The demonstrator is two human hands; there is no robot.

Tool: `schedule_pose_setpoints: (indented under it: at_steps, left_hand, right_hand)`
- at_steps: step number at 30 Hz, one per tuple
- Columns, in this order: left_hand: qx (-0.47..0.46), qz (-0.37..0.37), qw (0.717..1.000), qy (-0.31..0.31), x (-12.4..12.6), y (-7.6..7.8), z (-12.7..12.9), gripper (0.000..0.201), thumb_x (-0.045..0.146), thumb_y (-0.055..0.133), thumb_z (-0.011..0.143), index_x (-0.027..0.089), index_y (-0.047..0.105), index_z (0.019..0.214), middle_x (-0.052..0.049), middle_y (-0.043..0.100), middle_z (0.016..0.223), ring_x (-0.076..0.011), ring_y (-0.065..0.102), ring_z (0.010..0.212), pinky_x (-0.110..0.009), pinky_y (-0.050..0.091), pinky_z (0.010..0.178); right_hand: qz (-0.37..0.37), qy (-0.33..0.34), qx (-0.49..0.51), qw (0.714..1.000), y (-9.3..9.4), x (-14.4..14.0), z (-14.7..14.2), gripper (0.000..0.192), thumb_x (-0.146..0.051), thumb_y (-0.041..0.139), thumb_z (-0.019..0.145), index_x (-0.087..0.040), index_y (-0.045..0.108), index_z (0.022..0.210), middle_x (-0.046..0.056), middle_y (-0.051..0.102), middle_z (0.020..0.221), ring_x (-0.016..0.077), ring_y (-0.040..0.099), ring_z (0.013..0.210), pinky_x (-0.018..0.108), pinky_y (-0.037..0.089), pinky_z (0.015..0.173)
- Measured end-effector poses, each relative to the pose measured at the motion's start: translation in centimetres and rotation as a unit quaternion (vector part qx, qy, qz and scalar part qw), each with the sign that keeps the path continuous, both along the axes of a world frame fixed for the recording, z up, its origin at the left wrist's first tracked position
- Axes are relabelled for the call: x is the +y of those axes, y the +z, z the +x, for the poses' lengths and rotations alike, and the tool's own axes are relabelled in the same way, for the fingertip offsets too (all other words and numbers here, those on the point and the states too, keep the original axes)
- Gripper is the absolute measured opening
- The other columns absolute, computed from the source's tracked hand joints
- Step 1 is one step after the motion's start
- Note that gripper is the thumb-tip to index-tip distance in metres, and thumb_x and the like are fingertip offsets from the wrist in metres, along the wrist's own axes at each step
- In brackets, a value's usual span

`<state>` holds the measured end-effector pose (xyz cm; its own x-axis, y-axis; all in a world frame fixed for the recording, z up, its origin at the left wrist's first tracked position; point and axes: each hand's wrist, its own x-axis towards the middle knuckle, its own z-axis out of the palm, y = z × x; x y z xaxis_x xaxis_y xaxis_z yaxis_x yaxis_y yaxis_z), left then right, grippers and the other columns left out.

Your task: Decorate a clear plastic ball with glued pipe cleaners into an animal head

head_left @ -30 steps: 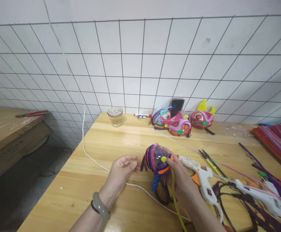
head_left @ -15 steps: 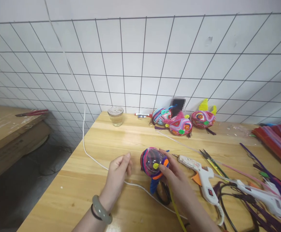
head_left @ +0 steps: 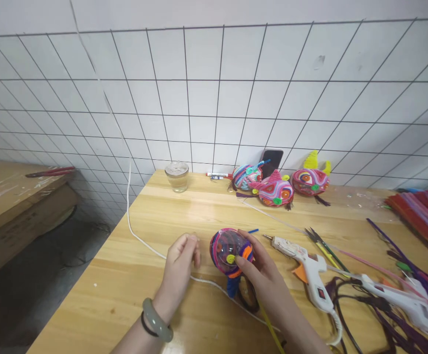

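My right hand (head_left: 261,268) grips the wrapped ball (head_left: 227,250); my left hand (head_left: 180,265), loosely curled and holding nothing, sits at its nine o'clock.

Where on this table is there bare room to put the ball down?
Bare wood lies between the glass jar and the left hand, bordered by the white cord. Right of the right hand, holding the wrapped ball, glue guns and pipe cleaners crowd the table.
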<state>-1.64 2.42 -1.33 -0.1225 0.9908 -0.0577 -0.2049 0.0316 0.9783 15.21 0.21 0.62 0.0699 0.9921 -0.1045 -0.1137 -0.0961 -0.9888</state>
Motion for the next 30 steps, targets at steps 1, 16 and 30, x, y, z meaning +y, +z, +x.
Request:
schedule_pose_setpoints:
  at_steps: [1,16,30]
  left_hand:
    - [-0.001,0.002,1.000,0.004,0.0,-0.1,-0.1,0.041,0.042,0.056,0.084,0.020,0.048,0.050,0.007,0.044,0.040,-0.0089,0.039,0.041,-0.022,0.033,0.047]
    - [-0.087,-0.038,0.971,-0.219,-1.3,1.0,0.8,0.077,0.033,0.072,0.076,0.020,0.030,0.140,-0.016,0.045,0.142,-0.0286,0.046,0.127,-0.041,0.039,0.102]
    - [-0.157,-0.077,0.961,-0.213,-1.1,0.4,0.6,0.058,0.053,0.058,0.082,0.024,0.049,0.131,-0.012,0.050,0.140,-0.0298,0.046,0.126,-0.042,0.040,0.098]
  right_hand:
    - [0.002,0.001,-0.009,1.000,0.0,0.0,0.0,0.053,-0.043,0.075,0.066,-0.024,0.063,0.115,0.005,0.071,0.108,0.0270,0.065,0.097,0.039,0.053,0.085]
    - [0.029,0.044,-0.007,0.999,-1.7,-0.3,-0.1,0.049,-0.030,0.069,0.075,-0.024,0.055,0.122,0.006,0.065,0.120,0.0239,0.063,0.105,0.038,0.050,0.092]
    - [0.010,0.055,-0.006,0.998,-2.1,-0.2,0.0,0.051,-0.028,0.069,0.075,-0.023,0.052,0.123,0.006,0.064,0.120,0.0232,0.062,0.106,0.038,0.048,0.095]
